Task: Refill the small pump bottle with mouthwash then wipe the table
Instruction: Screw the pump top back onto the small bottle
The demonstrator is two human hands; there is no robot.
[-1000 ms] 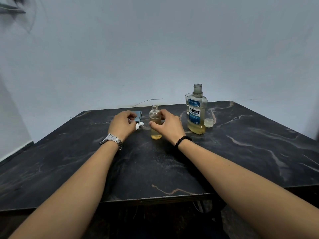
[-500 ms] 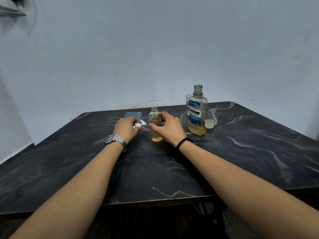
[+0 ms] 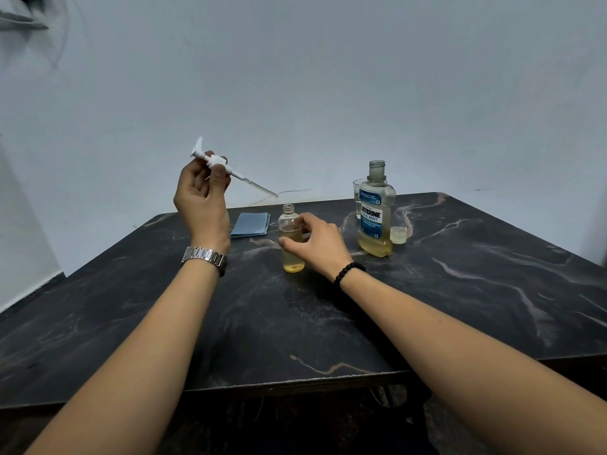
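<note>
Head view, left hand: the left hand [image 3: 202, 195] was raised in the left-centre of the frame, fingers and thumb pinched on the collar of the white pump head [image 3: 216, 161], its dip tube [image 3: 259, 186] slanting down-right with the tip just above and left of the bottle mouth.
Head view, right hand: the right hand [image 3: 317, 243] sat mid-frame, fingers curled around the small pump bottle [image 3: 290, 241], which stood upright on the table [image 3: 460, 290], open-necked, amber liquid roughly 2 thirds up.
Risk: the thin tube could miss the narrow neck or nudge the rim and tip the light bottle; drips off the tube would spot the tabletop; a fast plunge into a near-full bottle could well over.
Materials: clear, smooth plastic cylinder; rigid white pump, flexible translucent tube; dark marble-veined, matt tabletop.
Nearby: the uncapped mouthwash bottle [image 3: 375, 211] with its clear cap [image 3: 398, 234] right of centre; a folded blue cloth [image 3: 250, 224] flat behind the left wrist.
</note>
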